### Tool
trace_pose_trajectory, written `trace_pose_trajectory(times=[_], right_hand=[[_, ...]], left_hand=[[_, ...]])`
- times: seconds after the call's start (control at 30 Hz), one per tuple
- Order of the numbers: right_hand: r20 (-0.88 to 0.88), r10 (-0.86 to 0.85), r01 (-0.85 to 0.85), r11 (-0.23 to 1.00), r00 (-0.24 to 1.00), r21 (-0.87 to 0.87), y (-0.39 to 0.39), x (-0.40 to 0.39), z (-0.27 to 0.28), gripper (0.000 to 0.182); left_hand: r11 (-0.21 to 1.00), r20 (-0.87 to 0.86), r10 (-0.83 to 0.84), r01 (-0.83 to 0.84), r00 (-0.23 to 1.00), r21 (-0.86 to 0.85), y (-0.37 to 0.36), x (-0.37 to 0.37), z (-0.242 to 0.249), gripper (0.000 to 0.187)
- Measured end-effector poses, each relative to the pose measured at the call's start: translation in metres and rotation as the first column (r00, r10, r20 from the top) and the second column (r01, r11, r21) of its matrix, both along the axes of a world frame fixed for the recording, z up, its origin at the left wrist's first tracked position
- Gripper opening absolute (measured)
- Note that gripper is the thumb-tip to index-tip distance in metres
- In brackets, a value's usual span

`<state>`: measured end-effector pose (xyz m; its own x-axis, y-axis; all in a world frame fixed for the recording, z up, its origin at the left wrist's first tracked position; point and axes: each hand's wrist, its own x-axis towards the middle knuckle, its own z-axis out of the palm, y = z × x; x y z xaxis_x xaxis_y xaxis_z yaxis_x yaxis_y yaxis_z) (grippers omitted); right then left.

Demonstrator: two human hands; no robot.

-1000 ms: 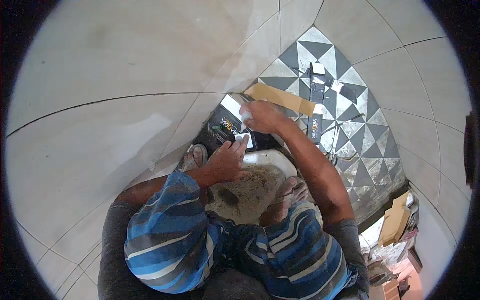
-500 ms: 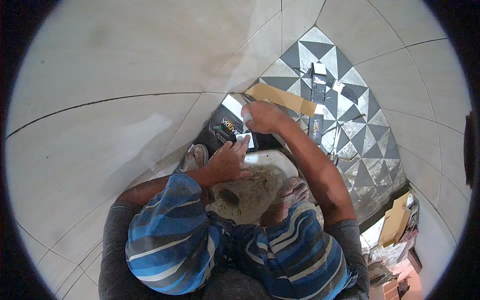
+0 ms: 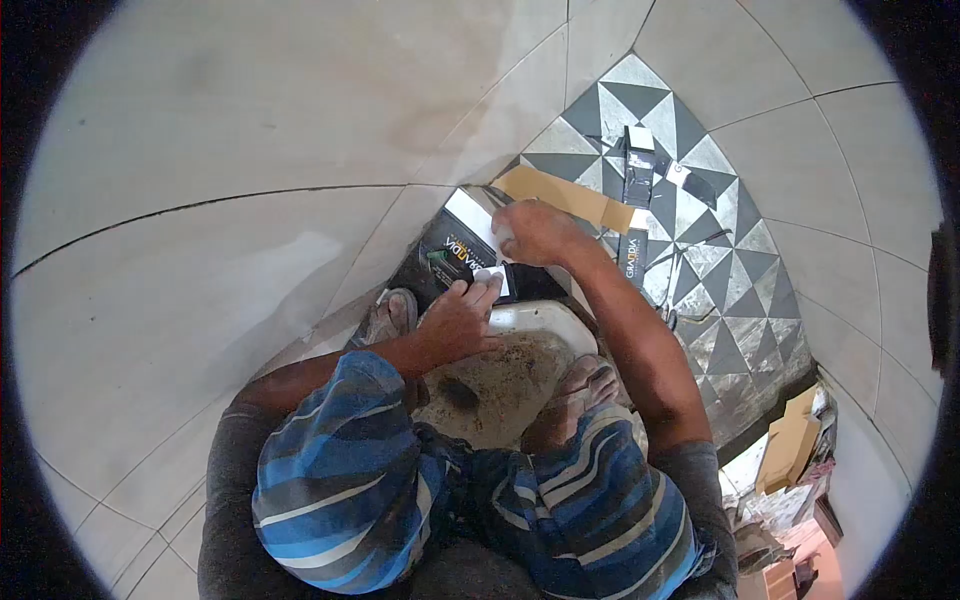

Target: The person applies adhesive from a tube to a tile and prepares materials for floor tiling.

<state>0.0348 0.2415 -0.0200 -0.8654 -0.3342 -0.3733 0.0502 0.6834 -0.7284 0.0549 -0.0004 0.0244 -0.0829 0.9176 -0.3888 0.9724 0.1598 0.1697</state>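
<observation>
With fingers stretched out, my left hand (image 3: 460, 322) presses its fingertips on a small white square piece (image 3: 496, 287). That piece lies at the lower edge of a flat black cardboard piece (image 3: 455, 255) with GRANDIA lettering and a white end. Just above the square, my right hand (image 3: 540, 235) is closed round a small whitish thing (image 3: 502, 234); its kind is mostly hidden by the fingers. Between my feet is a dirty white basin-like fixture (image 3: 545, 318).
A brown cardboard strip (image 3: 555, 193) lies beyond my right hand. Black box pieces (image 3: 637, 180) and cut scraps (image 3: 693, 185) are on the patterned tile floor (image 3: 735, 290). Large beige wall tiles (image 3: 250, 140) rise close on the left; more cardboard (image 3: 785, 445) lies at lower right.
My right hand has shifted slightly right, along the black cardboard's edge, with the whitish thing still in it. My left hand stays at nearly the same spot on the white square.
</observation>
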Motion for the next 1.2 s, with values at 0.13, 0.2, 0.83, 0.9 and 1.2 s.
trace_pose_trajectory(times=[0.13,0.2,0.83,0.9,1.2], right_hand=[[-0.128,-0.214,0.184,0.959,0.968,-0.213,0.016,0.020,-0.009,0.028],[-0.036,-0.296,0.276,0.924,0.955,-0.264,0.022,0.031,-0.011,0.029],[0.542,-0.495,0.717,0.290,0.679,-0.633,0.028,0.116,-0.045,0.022],[0.545,-0.512,0.727,0.274,0.664,-0.630,0.029,0.118,-0.042,0.022],[0.562,-0.552,0.759,0.224,0.616,-0.611,0.035,0.128,-0.039,0.025]], left_hand=[[1.000,-0.003,0.017,-0.018,1.000,-0.003,-0.002,0.000,-0.004,0.080],[0.998,-0.016,0.039,-0.038,0.999,0.050,-0.004,0.000,-0.005,0.080],[0.973,0.040,0.165,-0.156,0.985,-0.169,-0.011,-0.008,0.004,0.093],[0.977,0.026,0.144,-0.138,0.989,-0.164,-0.012,-0.008,0.002,0.093],[0.956,0.048,0.171,-0.154,0.984,-0.248,-0.001,-0.009,0.012,0.087]])
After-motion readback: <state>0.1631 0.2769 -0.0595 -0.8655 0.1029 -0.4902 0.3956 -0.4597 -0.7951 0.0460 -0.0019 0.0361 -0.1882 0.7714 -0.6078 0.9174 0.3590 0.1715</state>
